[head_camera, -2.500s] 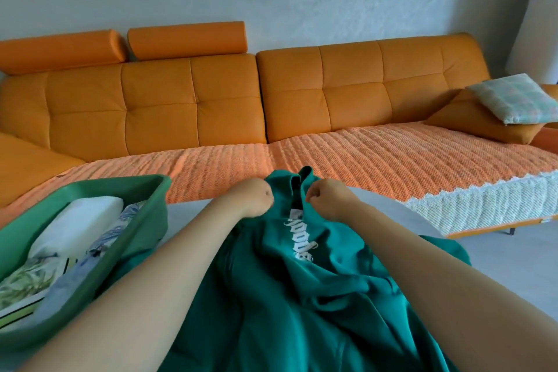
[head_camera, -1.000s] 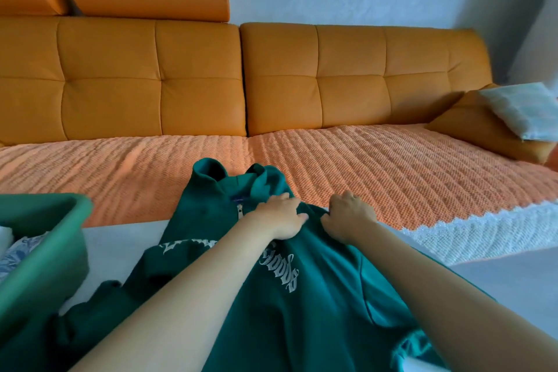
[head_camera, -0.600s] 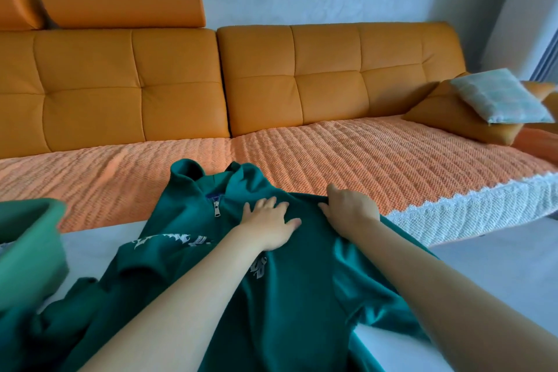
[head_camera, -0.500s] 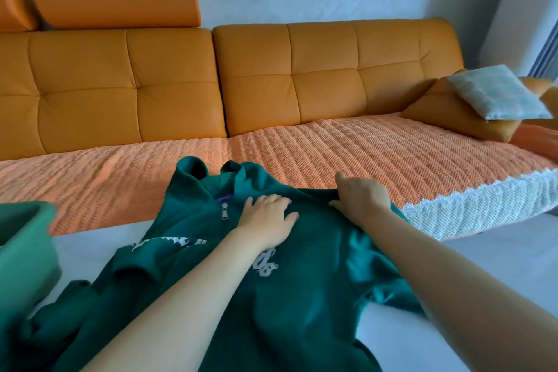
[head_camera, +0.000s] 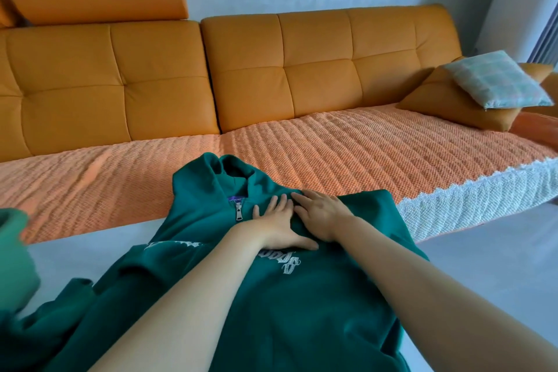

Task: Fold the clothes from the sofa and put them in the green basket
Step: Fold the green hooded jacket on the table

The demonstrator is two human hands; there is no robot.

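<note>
Green zip sweatshirt (head_camera: 302, 296) lay spread on the white table (head_camera: 483, 266); I pressed my left hand (head_camera: 280, 228) and right hand (head_camera: 320, 214), flat and open, side by side on its chest

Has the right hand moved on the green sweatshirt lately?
Yes. The right hand slid left along the green sweatshirt, toward its zipper, meeting the left hand.

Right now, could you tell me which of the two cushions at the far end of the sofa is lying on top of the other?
The pale checked cushion lies on top; the plain orange cushion sits beneath it, matching the sofa.
</note>
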